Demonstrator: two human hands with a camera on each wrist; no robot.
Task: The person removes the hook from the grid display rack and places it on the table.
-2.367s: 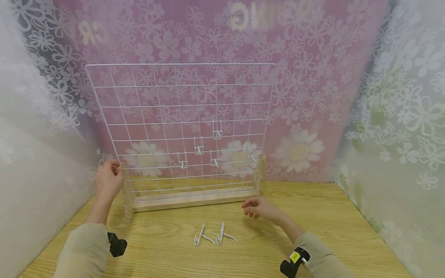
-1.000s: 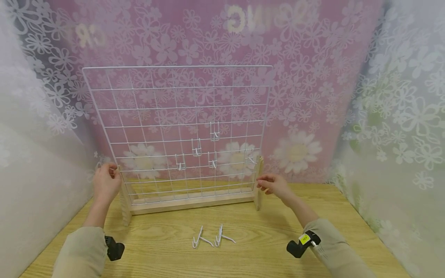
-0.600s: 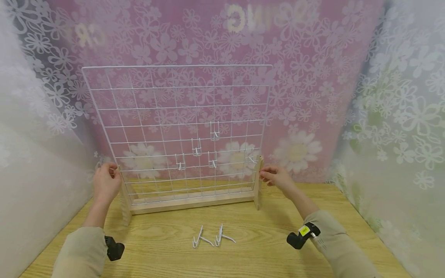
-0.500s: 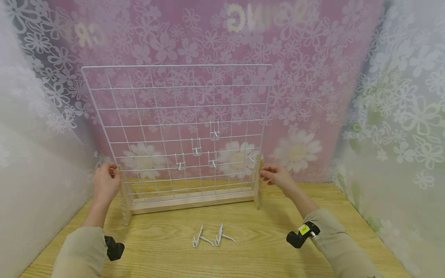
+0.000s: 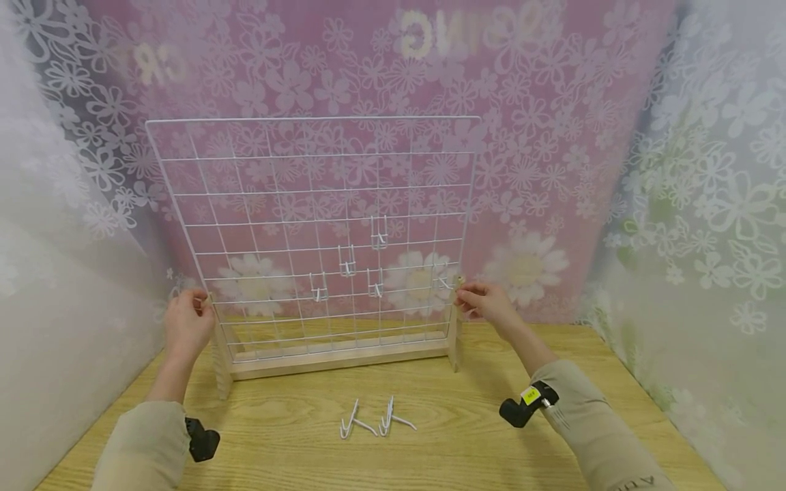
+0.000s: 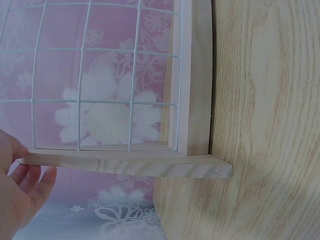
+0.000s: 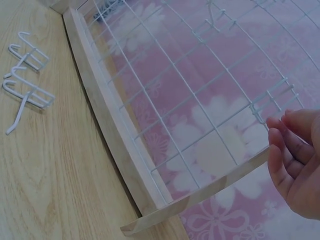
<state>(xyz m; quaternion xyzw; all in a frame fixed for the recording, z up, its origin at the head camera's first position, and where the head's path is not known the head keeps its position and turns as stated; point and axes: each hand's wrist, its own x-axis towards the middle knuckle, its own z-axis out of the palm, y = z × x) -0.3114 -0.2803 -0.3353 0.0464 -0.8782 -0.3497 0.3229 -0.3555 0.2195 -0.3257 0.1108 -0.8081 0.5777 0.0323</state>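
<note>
A white wire grid panel (image 5: 288, 256) stands upright in a pale wooden stand (image 5: 344, 356). My left hand (image 5: 189, 320) pinches the top of the stand's left post (image 6: 115, 164), thumb on one side and fingers on the other in the left wrist view. At the upper part of the right post (image 7: 215, 189) is my right hand (image 5: 491, 310), its fingers loosely bent in front of the wood. No object shows between its thumb and fingertips; contact with the post is unclear. Close to those fingertips, a white wire hook (image 7: 272, 100) hangs on the grid.
Several more white hooks (image 5: 347, 264) hang around the grid's lower middle. Two loose hooks (image 5: 354, 421) lie on the wood-grain table (image 5: 276, 436) before the stand. A pink floral backdrop (image 5: 552, 170) is behind, with pale floral walls (image 5: 718, 239) at the sides.
My right hand has risen from above the table to the right post, most recently shifting slightly left over its upper part. My left hand stays at the left post.
</note>
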